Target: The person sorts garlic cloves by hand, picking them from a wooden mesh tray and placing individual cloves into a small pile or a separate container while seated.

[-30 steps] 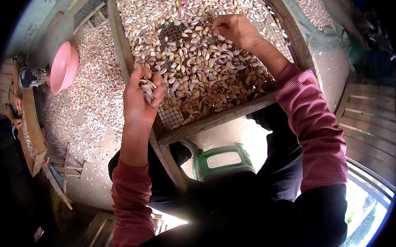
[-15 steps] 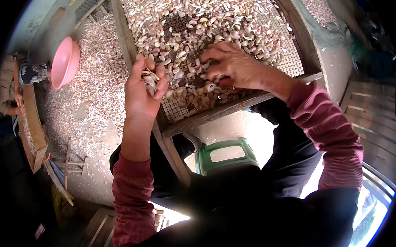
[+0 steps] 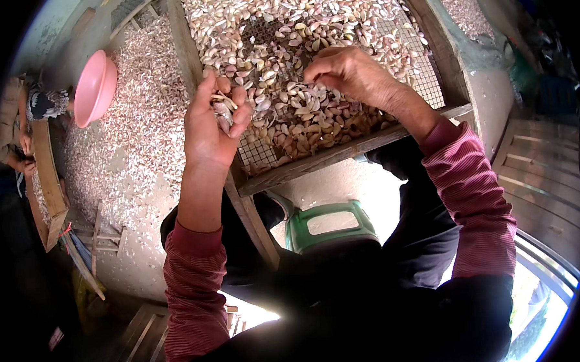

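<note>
Garlic cloves (image 3: 310, 118) lie spread over a wire mesh (image 3: 258, 154) set in a wooden frame (image 3: 328, 155) in front of me. My left hand (image 3: 209, 138) is turned palm up at the frame's left side, its fingers curled round a few garlic cloves (image 3: 223, 113). Just above the heap, my right hand (image 3: 362, 77) points leftward with thumb and fingertips drawn together. Whatever may be between those fingertips is too small or hidden to make out. Some bare mesh shows near the left front corner and along the right side.
Many more cloves (image 3: 138, 116) cover the floor at left, beside a pink basin (image 3: 96, 89). Another person's hands (image 3: 26, 154) are at a wooden tray (image 3: 52, 185) at far left. A green stool (image 3: 331, 226) stands below the frame; wooden slats (image 3: 542, 170) lie at right.
My right hand has lifted a little up and to the right, off the cloves near the front rail, and its fingers have come together. The left hand stays almost in place, still holding cloves.
</note>
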Available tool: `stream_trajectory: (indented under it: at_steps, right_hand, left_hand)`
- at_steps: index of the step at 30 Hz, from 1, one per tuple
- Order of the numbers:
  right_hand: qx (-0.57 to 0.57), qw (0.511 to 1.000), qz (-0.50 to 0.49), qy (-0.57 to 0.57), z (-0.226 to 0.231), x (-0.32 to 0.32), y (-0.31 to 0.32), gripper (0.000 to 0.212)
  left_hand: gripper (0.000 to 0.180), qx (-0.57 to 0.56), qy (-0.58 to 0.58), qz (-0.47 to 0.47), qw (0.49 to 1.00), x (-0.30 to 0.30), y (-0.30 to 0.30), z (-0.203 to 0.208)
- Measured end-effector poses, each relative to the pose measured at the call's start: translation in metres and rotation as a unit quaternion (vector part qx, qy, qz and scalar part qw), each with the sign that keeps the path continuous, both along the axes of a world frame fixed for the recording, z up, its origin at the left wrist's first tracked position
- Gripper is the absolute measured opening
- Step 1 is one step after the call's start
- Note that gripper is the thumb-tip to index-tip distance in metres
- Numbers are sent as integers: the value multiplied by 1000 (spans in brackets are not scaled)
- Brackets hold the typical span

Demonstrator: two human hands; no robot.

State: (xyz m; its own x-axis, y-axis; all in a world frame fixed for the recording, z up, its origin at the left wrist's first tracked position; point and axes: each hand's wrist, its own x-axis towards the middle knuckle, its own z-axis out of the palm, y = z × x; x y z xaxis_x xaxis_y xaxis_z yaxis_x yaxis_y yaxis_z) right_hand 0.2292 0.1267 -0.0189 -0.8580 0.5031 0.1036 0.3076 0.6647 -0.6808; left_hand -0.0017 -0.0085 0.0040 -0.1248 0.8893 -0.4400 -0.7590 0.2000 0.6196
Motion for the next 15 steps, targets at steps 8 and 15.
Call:
stream_trajectory:
  at_steps: [8,15]
  right_hand:
    - [-69,996,30,-38,-14,-12,-4,19]
    - [-377,913,-152,-47,6,-6,15,27]
  left_hand:
    - [32,-12,14,2,1000,2,3,0]
    - [32,-26,15,-3,1000,4,2,-3]
